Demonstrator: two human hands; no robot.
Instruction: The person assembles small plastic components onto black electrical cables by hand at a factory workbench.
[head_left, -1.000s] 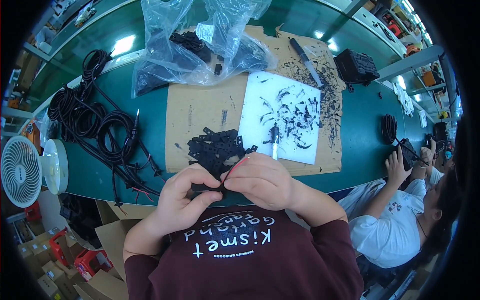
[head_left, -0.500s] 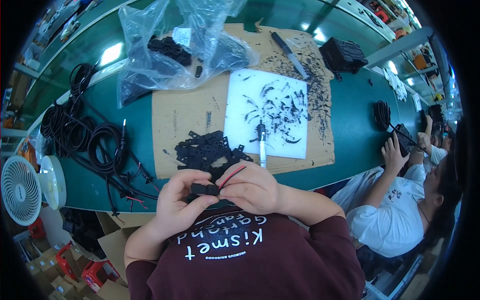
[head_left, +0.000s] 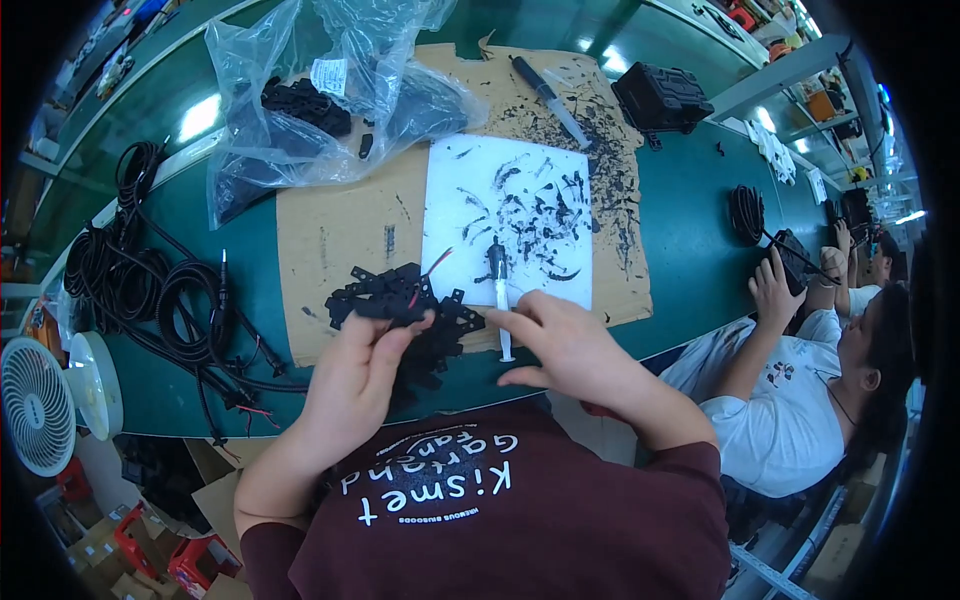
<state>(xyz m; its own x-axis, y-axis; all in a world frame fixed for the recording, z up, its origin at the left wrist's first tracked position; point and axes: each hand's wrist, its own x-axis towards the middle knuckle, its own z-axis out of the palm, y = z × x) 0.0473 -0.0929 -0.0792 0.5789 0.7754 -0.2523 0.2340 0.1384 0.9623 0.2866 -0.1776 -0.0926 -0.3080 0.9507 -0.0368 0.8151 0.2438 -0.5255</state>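
My left hand (head_left: 352, 375) pinches a small black block, mostly hidden by the fingers and set against the dark pile behind it. From that block a red and black wire pair (head_left: 430, 272) sticks up. Beside the plunger end of a syringe (head_left: 502, 290) my right hand (head_left: 570, 345) has its thumb and fingers spread, with nothing held. The syringe has black stuff at its tip and lies partly on a white sheet (head_left: 455, 225) smeared with black. A heap of flat black plastic parts (head_left: 370, 295) lies just beyond my left hand.
Cardboard (head_left: 310, 240) lies under the sheet. Behind it are a clear bag (head_left: 250, 150) of black parts, a second syringe (head_left: 550, 100) and a black box (head_left: 662, 98). Coiled black cables (head_left: 200, 305) and a fan (head_left: 40, 395) are left; a co-worker (head_left: 790, 430) sits right.
My hands have come apart. The right one has let go of the wired block and moved right, opening beside the syringe; the left keeps the block. The view has shifted slightly.
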